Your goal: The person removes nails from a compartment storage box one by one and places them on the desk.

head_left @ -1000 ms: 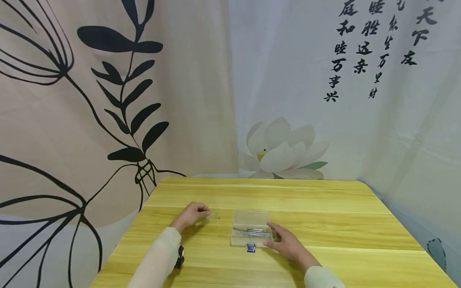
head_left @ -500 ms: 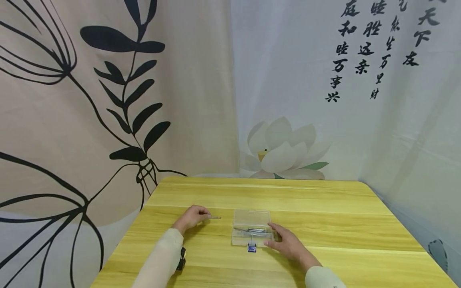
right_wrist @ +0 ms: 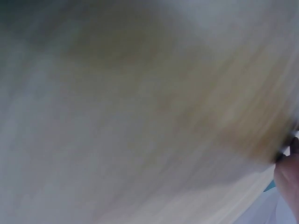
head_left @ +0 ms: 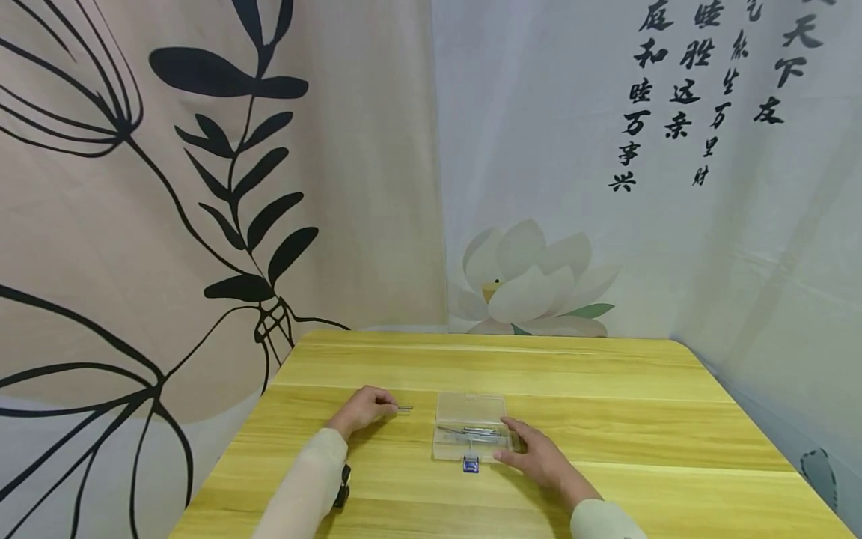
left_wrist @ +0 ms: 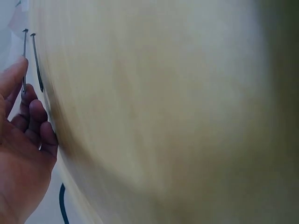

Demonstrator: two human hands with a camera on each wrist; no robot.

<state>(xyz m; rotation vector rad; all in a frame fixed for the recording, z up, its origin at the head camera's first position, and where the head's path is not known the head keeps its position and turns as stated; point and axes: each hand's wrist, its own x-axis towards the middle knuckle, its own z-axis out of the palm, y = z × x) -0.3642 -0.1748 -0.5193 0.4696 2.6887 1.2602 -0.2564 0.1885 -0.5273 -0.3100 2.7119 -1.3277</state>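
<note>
My left hand [head_left: 365,410] is low over the table, left of a clear plastic box [head_left: 470,408]. In the left wrist view its thumb and a finger pinch a metal nail [left_wrist: 24,44], head pointing away from the palm. A second nail [left_wrist: 37,65] lies on the tabletop right beside it. The box stands with its lid folded back, and several thin metal nails [head_left: 480,432] lie inside. My right hand [head_left: 539,458] holds the box's right end, thumb at the front corner and fingers farther back. Only a fingertip edge shows in the right wrist view.
A blue latch [head_left: 471,465] hangs at the box's front edge. The wooden table [head_left: 606,389] ends at a back edge before a printed curtain [head_left: 377,187]. A black wrist device [head_left: 343,486] sits under the left sleeve.
My left fingers have closed in on the nail and shifted slightly right and nearer. The right hand and the box have stayed put.
</note>
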